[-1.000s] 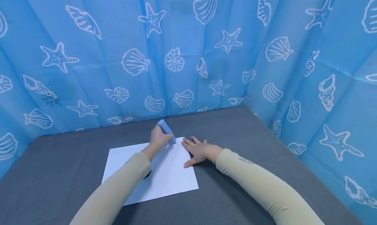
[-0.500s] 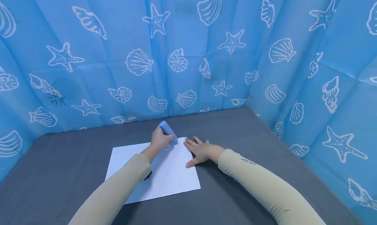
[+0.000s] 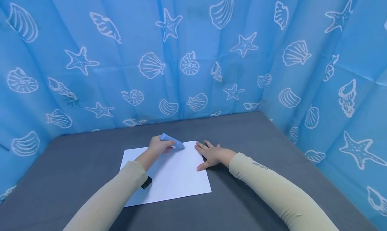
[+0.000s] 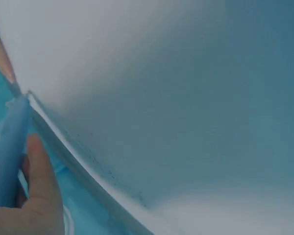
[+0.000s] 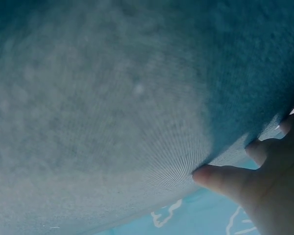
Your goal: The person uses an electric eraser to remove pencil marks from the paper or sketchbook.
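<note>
My left hand (image 3: 157, 146) grips a thick blue pen-like stick (image 3: 173, 140). It leans low, its tapered tip at the upper right part of a white sheet of paper (image 3: 175, 177). In the left wrist view, the thumb and fingers wrap the blue stick (image 4: 9, 147), and small dark marks (image 4: 95, 159) show along the paper near its edge. My right hand (image 3: 212, 155) lies spread at the sheet's right edge, fingertips and thumb on the paper. From the right wrist, its fingers (image 5: 225, 178) look extended against the surface.
The sheet lies on a grey cloth-covered table (image 3: 242, 133). A blue curtain (image 3: 127, 73) with white shells and starfish hangs behind and to the right. Something small and black (image 3: 147, 183) shows under the left cuff.
My left hand has tipped the blue stick from steep to much flatter, its upper end swinging left. The right hand stays at the paper's edge. The head view has shifted slightly.
</note>
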A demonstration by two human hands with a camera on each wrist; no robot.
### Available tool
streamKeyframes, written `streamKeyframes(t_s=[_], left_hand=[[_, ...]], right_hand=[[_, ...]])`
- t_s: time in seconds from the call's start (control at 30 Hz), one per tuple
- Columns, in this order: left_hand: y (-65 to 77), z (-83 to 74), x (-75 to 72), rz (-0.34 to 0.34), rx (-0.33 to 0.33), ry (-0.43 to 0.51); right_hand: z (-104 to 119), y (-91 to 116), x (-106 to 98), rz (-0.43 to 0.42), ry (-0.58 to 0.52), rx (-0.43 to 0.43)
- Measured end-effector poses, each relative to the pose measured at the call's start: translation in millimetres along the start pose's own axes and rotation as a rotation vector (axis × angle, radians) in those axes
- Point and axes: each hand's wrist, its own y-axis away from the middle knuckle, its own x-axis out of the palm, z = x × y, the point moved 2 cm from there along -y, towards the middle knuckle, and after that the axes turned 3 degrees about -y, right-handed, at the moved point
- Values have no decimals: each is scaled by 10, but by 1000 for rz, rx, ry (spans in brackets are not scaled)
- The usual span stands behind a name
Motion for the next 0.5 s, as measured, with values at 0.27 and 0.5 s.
streamKeyframes(t_s=[0.27, 0.5], left_hand=[[184, 156, -388, -53, -42, 133], [466, 298, -795, -68, -81, 176]], right_hand=[[-9, -5, 11, -1, -20, -29], [12, 29, -44, -9, -44, -44]])
